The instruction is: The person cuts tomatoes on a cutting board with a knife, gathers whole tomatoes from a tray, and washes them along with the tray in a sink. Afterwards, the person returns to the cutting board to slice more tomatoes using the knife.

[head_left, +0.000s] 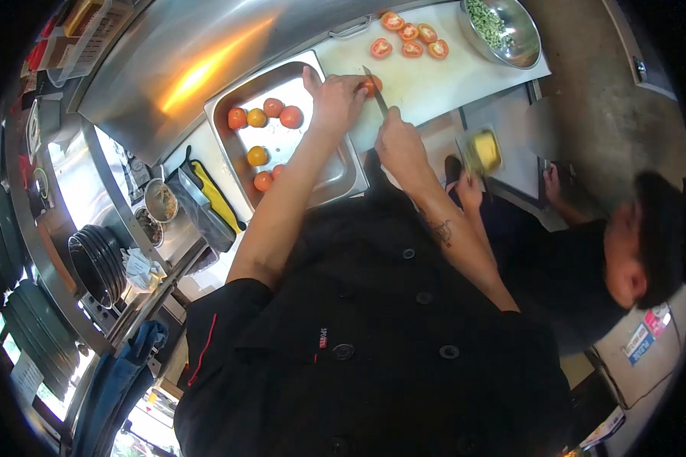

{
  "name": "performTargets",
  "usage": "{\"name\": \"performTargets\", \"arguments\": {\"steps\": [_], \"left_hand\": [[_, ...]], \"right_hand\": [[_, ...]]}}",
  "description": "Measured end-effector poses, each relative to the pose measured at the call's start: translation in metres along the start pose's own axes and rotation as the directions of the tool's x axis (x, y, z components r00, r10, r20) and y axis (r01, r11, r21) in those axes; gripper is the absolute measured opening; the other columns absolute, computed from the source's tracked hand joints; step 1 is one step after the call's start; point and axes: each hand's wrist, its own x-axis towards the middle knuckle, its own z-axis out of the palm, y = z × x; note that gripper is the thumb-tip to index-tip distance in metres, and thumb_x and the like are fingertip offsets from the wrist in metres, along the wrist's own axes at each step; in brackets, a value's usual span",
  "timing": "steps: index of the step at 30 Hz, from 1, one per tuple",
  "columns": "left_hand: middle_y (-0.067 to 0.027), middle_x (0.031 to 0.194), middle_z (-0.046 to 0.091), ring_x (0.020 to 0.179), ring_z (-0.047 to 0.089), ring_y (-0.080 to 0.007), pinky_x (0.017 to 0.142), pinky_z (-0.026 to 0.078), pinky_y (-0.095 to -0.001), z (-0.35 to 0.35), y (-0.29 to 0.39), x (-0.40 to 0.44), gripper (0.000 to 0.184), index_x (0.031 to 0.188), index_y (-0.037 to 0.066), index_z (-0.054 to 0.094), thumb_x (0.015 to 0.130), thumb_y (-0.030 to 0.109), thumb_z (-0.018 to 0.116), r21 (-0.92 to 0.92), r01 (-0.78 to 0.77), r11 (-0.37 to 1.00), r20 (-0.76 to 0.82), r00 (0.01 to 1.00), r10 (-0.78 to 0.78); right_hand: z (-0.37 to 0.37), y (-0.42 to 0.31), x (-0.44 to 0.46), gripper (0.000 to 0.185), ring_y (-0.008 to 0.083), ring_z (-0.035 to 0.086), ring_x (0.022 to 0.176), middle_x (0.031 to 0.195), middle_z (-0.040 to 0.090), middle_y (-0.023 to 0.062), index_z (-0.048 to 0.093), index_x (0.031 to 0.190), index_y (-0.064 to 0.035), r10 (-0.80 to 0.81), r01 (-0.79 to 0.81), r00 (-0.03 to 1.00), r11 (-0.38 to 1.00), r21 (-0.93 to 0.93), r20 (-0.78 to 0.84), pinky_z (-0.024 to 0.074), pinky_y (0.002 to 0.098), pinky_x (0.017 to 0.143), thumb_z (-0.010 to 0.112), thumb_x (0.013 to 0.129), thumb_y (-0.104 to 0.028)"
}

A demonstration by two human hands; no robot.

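A jacket (381,305) is looming. Upper centre, I'm watching the right hand (400,145) gripping a knife (379,97) aslant the tomato (378,82) the left hand (339,101) is pinning.

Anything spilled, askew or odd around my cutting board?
Nothing looks spilled or damaged. Only the metal bowl catches the eye: it sits at the end of the cutting board, its rim seemingly past the edge, though lens distortion may exaggerate that.

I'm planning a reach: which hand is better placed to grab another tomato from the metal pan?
Likely the left hand: its forearm lies over the metal pan of whole tomatoes, though it's steadying the cut-side tomato at the knife. The right hand grips that knife, farther from the pan.
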Motion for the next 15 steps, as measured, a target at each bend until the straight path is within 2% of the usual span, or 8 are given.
{"name": "performTargets", "arguments": {"steps": [4, 6, 8, 10, 12, 14, 15], "left_hand": [[-0.0035, 0.109, 0.081, 0.111, 0.073, -0.0275, 0.120, 0.011, -0.0789, -0.001, 0.001, 0.002, 0.024, 0.121, 0.020, 0.081, 0.102, 0.030, 0.068, -0.024, -0.039, 0.999, -0.049, 0.998, 0.038], [-0.0022, 0.107, 0.081, 0.110, 0.074, -0.0278, 0.120, 0.012, -0.0790, -0.005, 0.003, 0.002, 0.022, 0.118, 0.019, 0.080, 0.102, 0.027, 0.067, -0.034, 0.003, 0.999, 0.001, 1.000, -0.003], [-0.0036, 0.104, 0.080, 0.110, 0.073, -0.0271, 0.122, 0.009, -0.0779, 0.001, 0.001, 0.002, 0.020, 0.116, 0.018, 0.079, 0.101, 0.023, 0.066, -0.021, 0.007, 1.000, -0.021, 1.000, -0.007], [-0.0050, 0.100, 0.079, 0.110, 0.073, -0.0265, 0.124, 0.007, -0.0768, 0.000, -0.002, 0.005, 0.019, 0.113, 0.016, 0.078, 0.100, 0.020, 0.065, -0.006, 0.002, 1.000, -0.045, 0.999, -0.003], [-0.0054, 0.098, 0.079, 0.109, 0.074, -0.0267, 0.123, 0.007, -0.0775, -0.004, -0.001, 0.005, 0.022, 0.116, 0.015, 0.075, 0.098, 0.016, 0.062, 0.010, -0.002, 1.000, -0.059, 0.998, 0.002], [-0.0058, 0.102, 0.079, 0.110, 0.073, -0.0267, 0.123, 0.008, -0.0778, -0.014, 0.006, 0.007, 0.024, 0.117, 0.015, 0.075, 0.097, 0.015, 0.062, 0.027, -0.006, 1.000, -0.012, 1.000, 0.006], [-0.0063, 0.107, 0.078, 0.112, 0.073, -0.0267, 0.123, 0.009, -0.0781, -0.019, 0.009, 0.007, 0.026, 0.118, 0.015, 0.075, 0.096, 0.013, 0.062, 0.044, 0.004, 0.999, 0.028, 1.000, -0.005]], "right_hand": [[0.004, -0.008, 0.007, 0.021, 0.0559, 0.072, 0.090, 0.091, 0.072, 0.0363, 0.051, 0.114, 0.0048, -0.021, 0.021, 1.000, 0.999, 0.041, -0.018, 0.0577, 0.0629, 0.080, 0.059, 0.098, -0.007], [0.015, 0.001, 0.002, 0.020, 0.0561, 0.072, 0.090, 0.092, 0.072, 0.0366, 0.051, 0.114, 0.0049, -0.030, 0.032, 0.999, 0.997, 0.063, -0.033, 0.0579, 0.0626, 0.079, 0.056, 0.100, -0.008], [0.030, 0.012, -0.006, 0.019, 0.0573, 0.071, 0.093, 0.094, 0.072, 0.0373, 0.051, 0.113, 0.0048, 0.022, -0.022, 1.000, 0.997, 0.074, -0.005, 0.0564, 0.0646, 0.083, 0.051, 0.102, -0.010], [0.041, 0.024, -0.015, 0.020, 0.0581, 0.068, 0.086, 0.086, 0.069, 0.0361, 0.047, 0.111, 0.0043, 0.057, -0.055, 0.997, 0.997, 0.052, -0.043, 0.0531, 0.0669, 0.079, 0.055, 0.104, -0.013], [0.044, 0.037, -0.009, 0.022, 0.0588, 0.067, 0.086, 0.085, 0.068, 0.0368, 0.048, 0.109, 0.0048, 0.018, -0.009, 0.997, 0.994, 0.105, -0.080, 0.0521, 0.0670, 0.080, 0.052, 0.106, -0.017], [0.033, 0.040, 0.005, 0.022, 0.0601, 0.066, 0.086, 0.084, 0.067, 0.0374, 0.049, 0.108, 0.0043, -0.058, 0.067, 0.997, 0.978, 0.200, -0.050, 0.0508, 0.0670, 0.080, 0.052, 0.106, -0.018], [0.028, 0.040, 0.008, 0.022, 0.0601, 0.066, 0.086, 0.084, 0.067, 0.0374, 0.049, 0.108, 0.0043, -0.047, 0.058, 0.997, 0.977, 0.207, -0.060, 0.0508, 0.0670, 0.080, 0.052, 0.106, -0.018]]}}
